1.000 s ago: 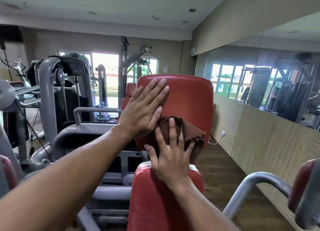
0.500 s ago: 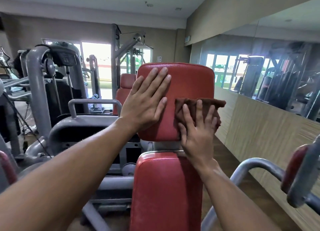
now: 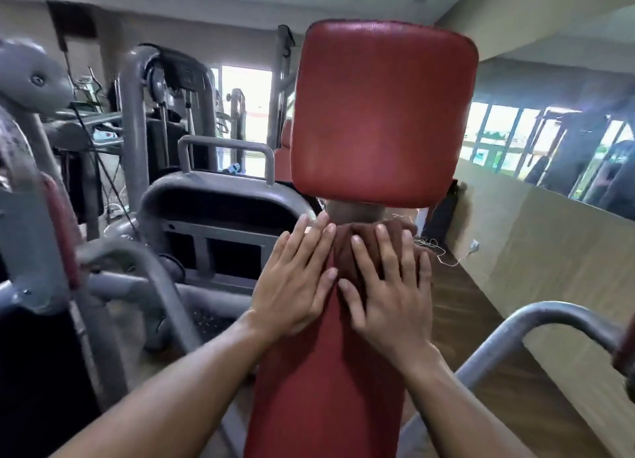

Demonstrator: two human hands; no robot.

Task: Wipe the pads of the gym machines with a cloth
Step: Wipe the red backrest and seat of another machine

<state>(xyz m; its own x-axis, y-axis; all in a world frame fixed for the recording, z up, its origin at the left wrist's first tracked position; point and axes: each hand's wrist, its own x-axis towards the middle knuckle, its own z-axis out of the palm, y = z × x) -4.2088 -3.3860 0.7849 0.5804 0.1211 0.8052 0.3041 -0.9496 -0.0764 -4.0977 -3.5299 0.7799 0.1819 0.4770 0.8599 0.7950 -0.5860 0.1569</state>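
Lower pad: the long red vinyl backrest pad (image 3: 326, 389) runs up the middle of the view from the near edge; it is the surface under both hands, so this looks like the pad now being wiped.
Left hand: the left hand (image 3: 295, 285) lies flat on the pad's upper left side, fingers straight and close together, gripping nothing; probably it steadies the pad against the push of the wiping.
Right hand: the right hand (image 3: 388, 292) lies flat with fingers spread, pressing down on the cloth instead of clutching it; an open palm covers more of the pad.
Cloth: the dark brown bunched cloth (image 3: 347, 248) sits at the top end of the lower pad, under the right fingers and just beside the left fingertips, frayed threads trailing off to the right.
Arms: both forearms reach forward and converge, wrists nearly straight, the hands side by side and almost touching.
Upper pad: the squarish red vinyl head pad (image 3: 381, 114) stands above the hands, untouched, separated by a short gap.
Frame: a grey curved steel tube (image 3: 536, 323) arcs at the right.
Background: grey weight machines (image 3: 165, 121) at the left; a wall mirror (image 3: 549, 131) at the right.
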